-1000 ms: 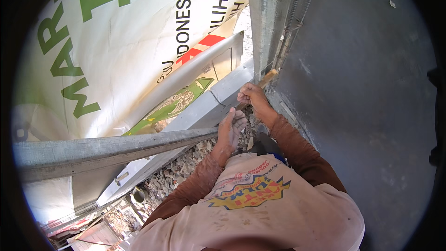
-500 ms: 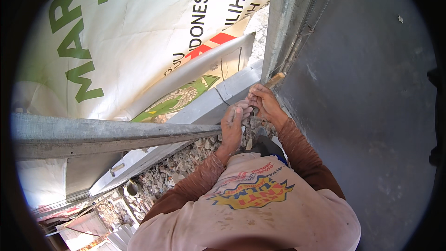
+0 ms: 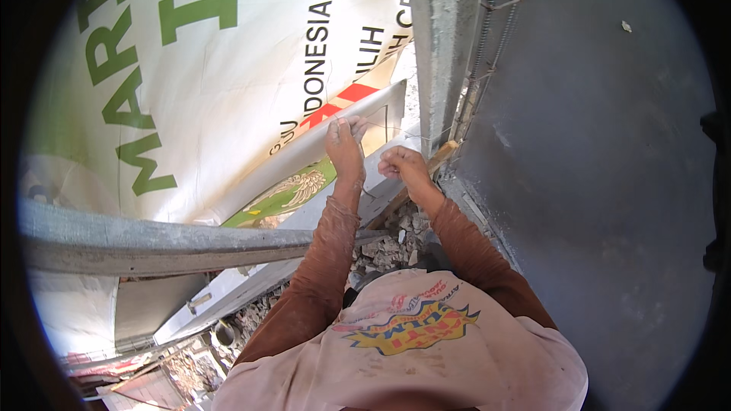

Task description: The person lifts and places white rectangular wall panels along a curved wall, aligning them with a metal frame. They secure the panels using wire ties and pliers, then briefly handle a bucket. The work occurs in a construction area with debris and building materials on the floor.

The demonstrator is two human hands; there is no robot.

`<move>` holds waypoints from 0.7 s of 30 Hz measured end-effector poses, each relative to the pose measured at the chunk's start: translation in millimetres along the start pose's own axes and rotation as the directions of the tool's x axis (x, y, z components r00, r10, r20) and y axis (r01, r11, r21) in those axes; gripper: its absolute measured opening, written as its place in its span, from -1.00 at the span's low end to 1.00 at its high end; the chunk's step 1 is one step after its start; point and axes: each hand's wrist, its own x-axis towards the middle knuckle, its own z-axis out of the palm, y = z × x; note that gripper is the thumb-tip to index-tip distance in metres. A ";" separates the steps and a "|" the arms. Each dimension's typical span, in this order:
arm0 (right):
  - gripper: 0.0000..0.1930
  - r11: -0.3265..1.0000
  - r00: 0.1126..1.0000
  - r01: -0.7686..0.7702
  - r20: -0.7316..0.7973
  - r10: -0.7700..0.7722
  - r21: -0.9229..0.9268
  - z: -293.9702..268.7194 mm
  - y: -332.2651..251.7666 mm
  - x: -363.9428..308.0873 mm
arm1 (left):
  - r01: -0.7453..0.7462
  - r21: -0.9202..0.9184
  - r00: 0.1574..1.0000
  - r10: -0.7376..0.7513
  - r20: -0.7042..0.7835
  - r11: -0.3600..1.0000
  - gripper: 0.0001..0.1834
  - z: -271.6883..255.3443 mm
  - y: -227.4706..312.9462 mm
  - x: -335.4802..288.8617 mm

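Note:
My left hand (image 3: 346,148) is raised in front of the hanging printed sheet, its fingers pinched on a thin wire (image 3: 397,131). The wire runs from those fingers toward the concrete post. Lower and to the right, my right hand (image 3: 407,171) is closed, its fingers curled together; what they hold, if anything, is too small to make out. That hand is beside a wooden stick (image 3: 443,156), which slants by the foot of the post. A grey-white beam (image 3: 304,205) passes behind and below both hands.
The white printed banner (image 3: 228,106) fills the upper left. A concrete post (image 3: 438,46) stands beside steel reinforcing bars (image 3: 480,46) and a dark grey wall (image 3: 594,183). A grey rail (image 3: 167,243) crosses at left. Broken rubble (image 3: 388,247) lies below.
My hands have moved apart. The left has risen up and left in front of the banner; the right has shifted slightly left and down. The view has shifted a little too.

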 end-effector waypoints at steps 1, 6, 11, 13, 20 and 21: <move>-0.85 0.994 0.999 0.051 -0.012 -0.052 -0.096 -6.0 0.4 -8.3 | 0.010 0.043 1.000 -0.011 0.027 0.999 -0.69 6.5 -1.1 9.8; -0.87 0.970 0.945 0.186 -0.243 -0.219 -0.154 -52.5 -12.5 -42.3 | -0.083 0.187 0.986 0.053 0.155 0.979 -0.72 44.8 -12.2 41.5; -0.87 0.958 0.893 0.251 -0.350 -0.284 -0.137 -98.8 -46.9 -44.7 | -0.146 0.213 0.947 0.074 0.312 0.966 -0.75 87.7 -21.7 60.7; -0.88 0.947 0.879 0.290 -0.352 -0.320 -0.135 -112.9 -56.4 -38.9 | -0.136 0.295 0.926 0.015 0.376 0.946 -0.78 94.7 -28.2 70.6; -0.81 0.824 0.712 0.311 -0.458 -0.532 -0.473 -141.6 -81.9 5.3 | 0.204 0.098 0.877 -0.226 0.424 0.974 -0.51 92.6 -91.2 114.6; -0.74 0.845 0.756 0.282 -0.437 -0.487 -0.454 -143.4 -85.7 8.7 | 0.201 0.228 0.821 -0.290 0.491 0.953 -0.42 87.3 -94.8 120.6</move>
